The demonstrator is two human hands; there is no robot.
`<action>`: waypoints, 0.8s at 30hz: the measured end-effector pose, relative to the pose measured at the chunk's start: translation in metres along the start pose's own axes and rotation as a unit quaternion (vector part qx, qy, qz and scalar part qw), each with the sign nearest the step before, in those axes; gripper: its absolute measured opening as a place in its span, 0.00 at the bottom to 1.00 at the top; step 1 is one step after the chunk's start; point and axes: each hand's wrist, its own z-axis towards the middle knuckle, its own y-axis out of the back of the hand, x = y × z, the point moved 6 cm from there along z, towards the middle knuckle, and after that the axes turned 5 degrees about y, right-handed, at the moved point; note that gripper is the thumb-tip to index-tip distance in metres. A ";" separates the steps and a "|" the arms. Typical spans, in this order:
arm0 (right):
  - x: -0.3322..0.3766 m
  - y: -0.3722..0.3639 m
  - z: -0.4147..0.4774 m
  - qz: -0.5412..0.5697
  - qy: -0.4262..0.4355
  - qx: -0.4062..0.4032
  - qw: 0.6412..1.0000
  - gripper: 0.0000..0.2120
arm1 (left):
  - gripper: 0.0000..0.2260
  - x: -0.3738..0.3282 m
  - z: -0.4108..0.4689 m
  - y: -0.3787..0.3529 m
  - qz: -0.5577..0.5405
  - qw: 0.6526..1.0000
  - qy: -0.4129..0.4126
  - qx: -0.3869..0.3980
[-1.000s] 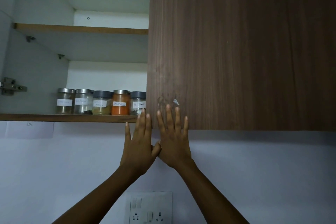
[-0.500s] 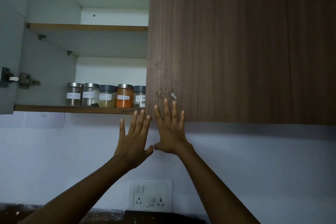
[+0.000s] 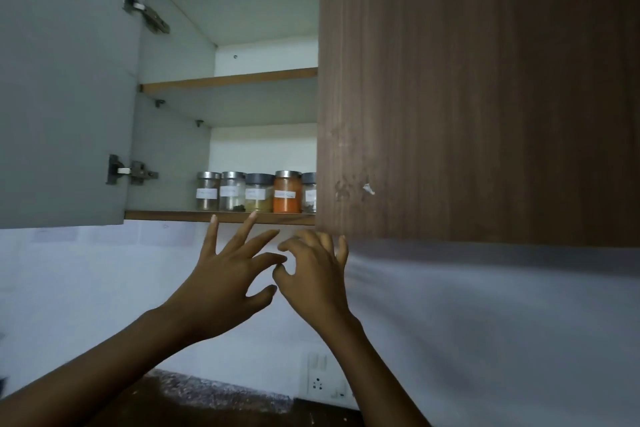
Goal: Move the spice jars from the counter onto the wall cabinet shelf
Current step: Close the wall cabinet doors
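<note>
Both hands empty, raised under the cabinet. Left hand [image 3: 221, 282] splayed wide, fingertips near the front edge of the bottom shelf [image 3: 166, 216]. Right hand [image 3: 313, 274] loosely curled, holding nothing, fingers at the lower corner of the closed brown door [image 3: 478, 90]. Five spice jars [image 3: 258, 192] stand upright in a row on that shelf: orange-filled jar [image 3: 287, 192] fourth from left, last one half hidden by the door. Grey left door [image 3: 65, 87] open. Wall socket [image 3: 325, 381] below.
</note>
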 end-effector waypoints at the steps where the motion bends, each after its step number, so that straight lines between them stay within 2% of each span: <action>1: 0.012 -0.004 0.002 0.016 0.008 -0.003 1.000 0.15 | 0.20 0.009 -0.007 0.011 0.005 1.000 0.006 0.007; 6: 0.073 -0.017 0.014 0.085 0.063 -0.027 0.994 0.13 | 0.18 0.057 -0.048 0.069 0.030 0.998 0.046 0.021; 12: 0.172 -0.027 0.036 0.178 0.130 -0.047 0.974 0.10 | 0.18 0.134 -0.113 0.147 0.038 0.990 0.131 -0.026; 19: 0.317 -0.059 0.055 0.237 0.182 -0.043 0.953 0.13 | 0.20 0.242 -0.207 0.231 0.102 0.958 0.267 -0.038; 24: 0.400 -0.088 0.065 0.247 0.194 -0.038 0.949 0.15 | 0.21 0.308 -0.258 0.265 0.164 0.931 0.326 -0.027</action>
